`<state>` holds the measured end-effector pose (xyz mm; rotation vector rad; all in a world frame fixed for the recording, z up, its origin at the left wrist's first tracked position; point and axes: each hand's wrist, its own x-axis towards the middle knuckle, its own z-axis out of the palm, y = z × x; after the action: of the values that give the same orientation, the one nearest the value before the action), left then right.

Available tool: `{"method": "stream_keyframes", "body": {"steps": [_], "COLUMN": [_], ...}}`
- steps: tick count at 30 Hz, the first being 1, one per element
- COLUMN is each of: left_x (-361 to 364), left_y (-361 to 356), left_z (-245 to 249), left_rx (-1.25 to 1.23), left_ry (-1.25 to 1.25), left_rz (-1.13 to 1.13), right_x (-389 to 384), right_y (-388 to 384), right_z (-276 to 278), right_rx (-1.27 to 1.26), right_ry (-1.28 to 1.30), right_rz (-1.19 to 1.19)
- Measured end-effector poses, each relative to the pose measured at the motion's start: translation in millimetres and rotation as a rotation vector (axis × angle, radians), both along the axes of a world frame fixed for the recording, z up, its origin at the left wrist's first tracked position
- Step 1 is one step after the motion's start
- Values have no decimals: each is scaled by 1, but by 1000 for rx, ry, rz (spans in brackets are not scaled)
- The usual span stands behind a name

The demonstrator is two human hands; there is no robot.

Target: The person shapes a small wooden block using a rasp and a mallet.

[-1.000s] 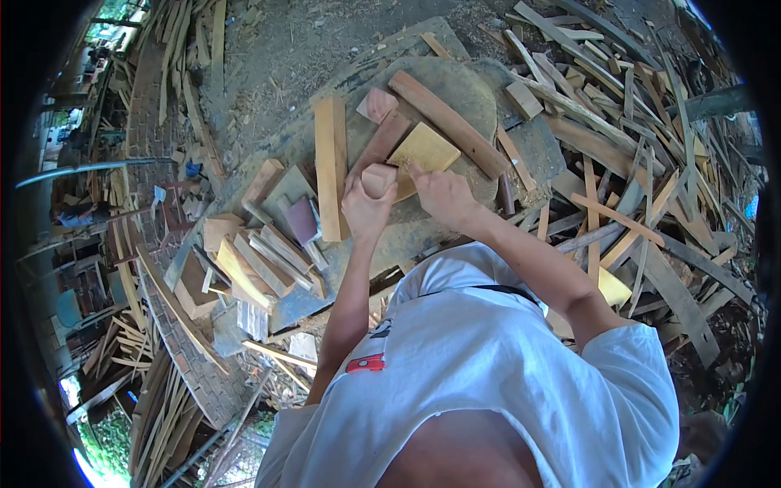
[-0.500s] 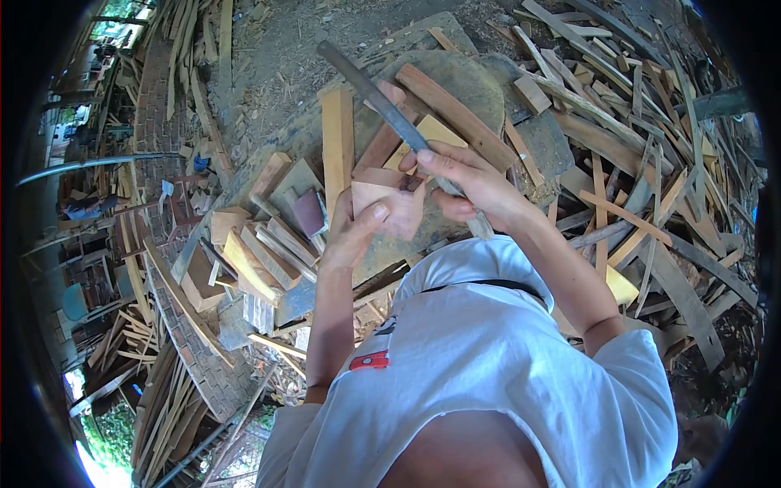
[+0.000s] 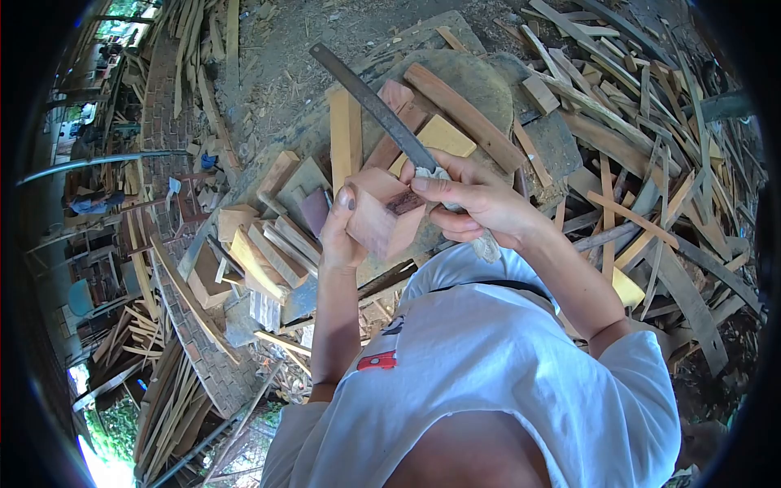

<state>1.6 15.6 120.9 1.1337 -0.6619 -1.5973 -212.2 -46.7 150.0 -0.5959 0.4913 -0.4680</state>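
Observation:
A pinkish-brown wooden block (image 3: 377, 221) with a dark patch on one face is gripped by my left hand (image 3: 342, 232). My right hand (image 3: 476, 195) is closed round the cloth-wrapped end of a long flat metal tool (image 3: 370, 99), perhaps a file or blade. Its bare length slants up and left, beyond the block. The fingers of my right hand are close to the block's right edge; whether they touch it I cannot tell. Under both hands lies a worn work surface (image 3: 476, 85) with a yellow wood piece (image 3: 443, 137) on it.
A long reddish beam (image 3: 464, 115) and an upright-looking yellow plank (image 3: 345, 138) lie beyond my hands. Several offcuts (image 3: 272, 256) are grouped at the left, near a purplish block (image 3: 316, 211). Scrap wood (image 3: 643, 154) is heaped at the right, and a brick strip (image 3: 195, 350) runs along the left.
The block has turned in my left hand, showing more of its top and dark patch. The metal tool has tilted slightly, and more of the pale cloth shows at my right hand.

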Motion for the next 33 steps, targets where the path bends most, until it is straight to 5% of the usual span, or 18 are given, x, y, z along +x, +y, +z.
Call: {"method": "stream_keyframes", "body": {"steps": [14, 17, 20, 22, 25, 33], "left_x": [11, 29, 22, 10, 2, -3], "left_y": [-9, -6, -15, -22, -26, -27], "left_z": [-7, -47, -57, -56, -62, -110], "left_rx": [-100, -62, -74, -105, -127, -162], "left_ry": [24, -28, -148, -208, -459, -656], "left_rz": [-85, -7, 17, 30, 115, 231], "right_x": [11, 14, 18, 17, 9, 5], "right_y": [-4, -10, -15, -20, -19, -9], "right_z": [0, -23, -51, -81, -94, -116], "right_rx": [-201, -197, -262, -702, -822, -1156], "right_ry": [39, 101, 247, 491, 718, 1096], "right_rz": [9, 5, -30, -73, -82, -77]}}
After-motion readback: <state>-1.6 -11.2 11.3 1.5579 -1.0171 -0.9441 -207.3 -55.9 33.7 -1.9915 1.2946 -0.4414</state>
